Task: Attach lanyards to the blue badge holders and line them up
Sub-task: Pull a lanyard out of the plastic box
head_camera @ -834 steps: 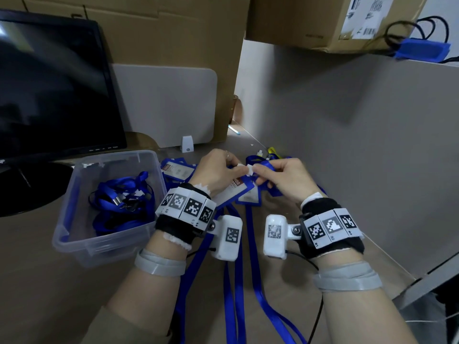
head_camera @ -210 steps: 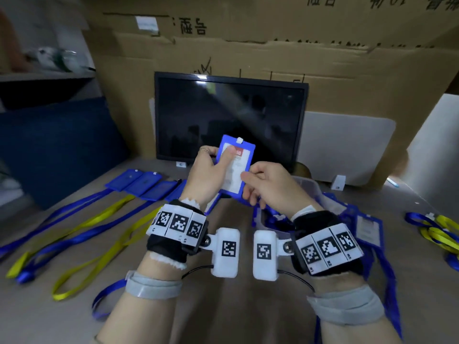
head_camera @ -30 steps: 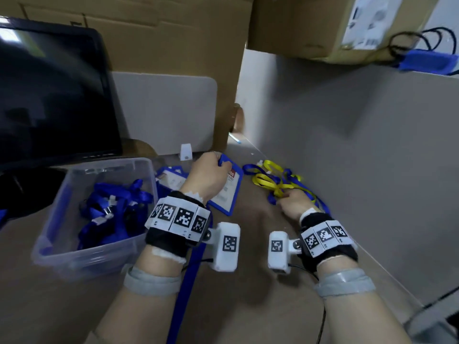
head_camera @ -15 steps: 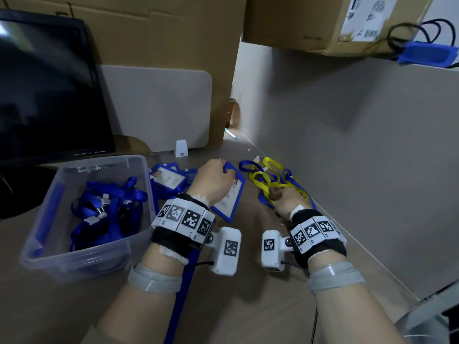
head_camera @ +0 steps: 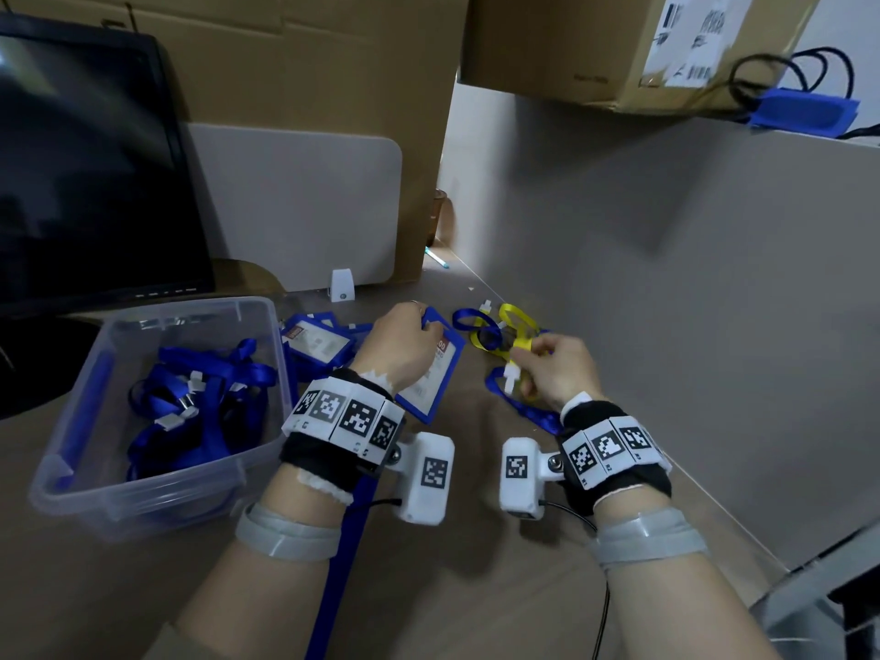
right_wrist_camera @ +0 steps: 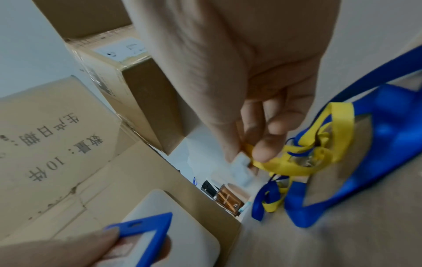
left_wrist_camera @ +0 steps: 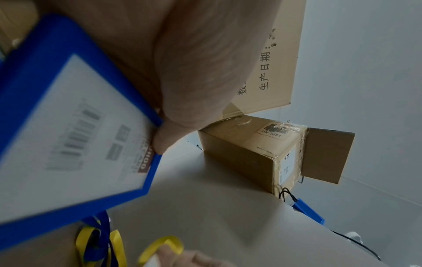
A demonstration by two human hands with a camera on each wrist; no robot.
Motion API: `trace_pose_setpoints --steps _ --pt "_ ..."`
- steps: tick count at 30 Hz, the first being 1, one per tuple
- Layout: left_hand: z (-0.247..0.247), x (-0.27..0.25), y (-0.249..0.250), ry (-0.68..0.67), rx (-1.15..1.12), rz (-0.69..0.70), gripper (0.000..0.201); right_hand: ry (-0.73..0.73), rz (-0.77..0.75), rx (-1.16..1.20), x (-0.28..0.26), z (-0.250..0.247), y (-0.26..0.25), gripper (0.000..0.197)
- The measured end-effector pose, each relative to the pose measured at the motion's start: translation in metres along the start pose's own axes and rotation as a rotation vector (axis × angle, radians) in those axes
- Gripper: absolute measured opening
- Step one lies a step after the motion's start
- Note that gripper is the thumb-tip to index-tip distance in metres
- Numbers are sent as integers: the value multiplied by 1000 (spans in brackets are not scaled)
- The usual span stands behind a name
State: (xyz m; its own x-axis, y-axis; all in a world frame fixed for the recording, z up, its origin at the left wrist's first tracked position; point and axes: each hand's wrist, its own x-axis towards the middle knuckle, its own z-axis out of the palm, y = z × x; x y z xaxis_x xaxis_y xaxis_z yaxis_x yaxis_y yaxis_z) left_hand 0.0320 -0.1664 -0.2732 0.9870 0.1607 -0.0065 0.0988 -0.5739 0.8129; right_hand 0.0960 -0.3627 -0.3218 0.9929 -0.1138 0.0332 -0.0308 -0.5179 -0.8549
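left hand [head_camera: 402,347] grips a blue badge holder [head_camera: 440,373], tilted above the desk [head_camera: 476,588]. right hand [head_camera: 559,369] pinches a yellow lanyard [head_camera: 516,343] from the tangled pile by the wall. step: fetching a lanyard. next: work it free, find its clip, hook the holder's slot.

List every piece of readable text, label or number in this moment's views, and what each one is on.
"UN 3481": stamp on the small cardboard box.
"Made in China": same box.
"生产日期:": tall carton.
"10件": same carton, right wrist view, seen upside down.
"00": red strip of the card in the blue badge holder; the rest, the barcode included, is blurred.
Shipping labels on the small box: too blurred.
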Motion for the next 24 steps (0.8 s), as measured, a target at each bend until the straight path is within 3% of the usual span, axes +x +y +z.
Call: trace_pose_setpoints --steps 4,7,9,13,16,19,20,23,24 --pt "-1 -2 -3 95 -58 64 42 14 -56 223 -2 -5 -29 13" --pt "-3 -6 -1 175 -103 138 17 -63 -48 401 -9 -5 -50 23" --pt "-5 -8 -2 149 -118 148 15 -109 -90 453 -15 1 -61 27" --pt "-10 -17 -4 104 -130 161 32 -191 -189 432 -29 16 -76 31" --pt "-16 -21 -9 142 -108 175 28 -206 -202 463 -38 25 -84 25" --pt "-26 -23 -12 158 -85 145 24 -104 -169 421 -38 28 -85 4" --pt "-29 -23 -13 163 -85 135 23 -37 -150 347 -37 27 -85 6" --pt "-40 -25 -20 177 -65 137 20 -30 -103 -60 -39 22 -85 64" --pt "-44 -26 -23 168 -48 134 20 -58 -138 -134 -42 23 -87 72"
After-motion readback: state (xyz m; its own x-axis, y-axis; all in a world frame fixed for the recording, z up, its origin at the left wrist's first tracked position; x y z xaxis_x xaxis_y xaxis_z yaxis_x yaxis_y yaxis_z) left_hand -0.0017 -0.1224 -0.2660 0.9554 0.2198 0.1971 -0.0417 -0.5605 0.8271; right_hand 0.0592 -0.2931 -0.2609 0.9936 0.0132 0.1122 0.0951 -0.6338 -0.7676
